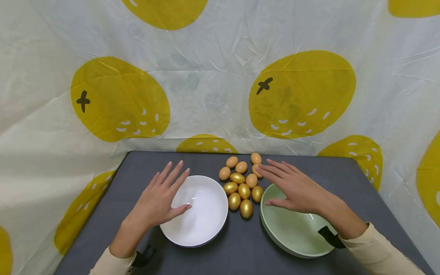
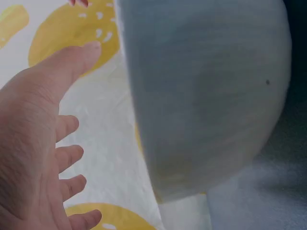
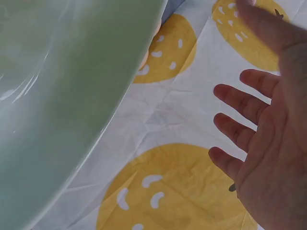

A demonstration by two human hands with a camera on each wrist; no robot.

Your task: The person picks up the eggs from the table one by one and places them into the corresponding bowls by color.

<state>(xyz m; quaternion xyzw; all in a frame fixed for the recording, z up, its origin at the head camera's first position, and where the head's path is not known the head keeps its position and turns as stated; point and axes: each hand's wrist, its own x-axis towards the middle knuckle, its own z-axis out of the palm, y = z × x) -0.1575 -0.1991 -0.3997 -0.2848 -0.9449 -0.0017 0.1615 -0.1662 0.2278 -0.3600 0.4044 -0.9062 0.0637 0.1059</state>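
Over white bowl (image 1: 203, 225), L hand (image 1: 156, 202), fingers spread; R hand (image 1: 296, 191) ditto over green bowl (image 1: 292, 233), nr eggs (image 1: 244, 191).

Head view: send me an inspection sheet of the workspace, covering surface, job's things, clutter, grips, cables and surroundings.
Surface: dark grey table.
Job's things: white bowl, green bowl; gold eggs and brown eggs grouped between and beyond the bowls.
Clutter: nothing seen.
Grips: left grip beside and partly over the white bowl, right grip over the green bowl; both outstretched, holding nothing.
Cables: nothing seen.
Surroundings: white-and-yellow printed cloth behind the table.
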